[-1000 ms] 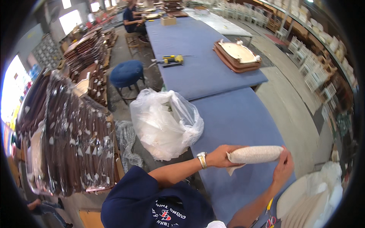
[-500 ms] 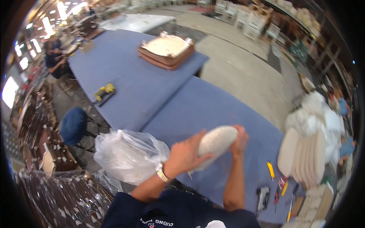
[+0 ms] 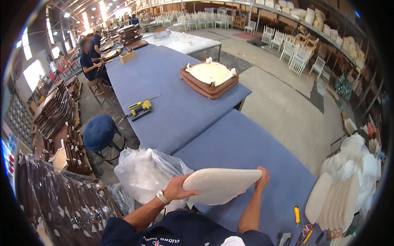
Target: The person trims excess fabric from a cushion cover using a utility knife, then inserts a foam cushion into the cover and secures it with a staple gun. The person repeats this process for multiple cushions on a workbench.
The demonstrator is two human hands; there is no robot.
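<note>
Long workbenches covered in blue cloth (image 3: 246, 151) run through a furniture workshop, with white chairs stacked along the far wall; over the nearest bench the left hand (image 3: 177, 189) curls its fingers under and its thumb over the near-left edge of a cream upholstered seat cushion (image 3: 219, 184), wrist bent and bearing a metal watch, forearm rising from the lower edge; the right hand (image 3: 262, 175) clasps the cushion's far-right tip, fingers wrapped behind it, elbow bent below. So the cushion spans between both hands, held clear above the cloth, tilted nearly edge-on; it is pale, rounded and slim, tapering toward the right. Just left of it a crumpled clear plastic bag (image 3: 145, 174) sits at the bench edge; a stack of similar cushions (image 3: 334, 201) stands to the right; a yellow utility knife (image 3: 296, 215) lies nearby; farther off rest a yellow power tool (image 3: 141, 108) and an upturned wooden seat frame (image 3: 209, 76).
</note>
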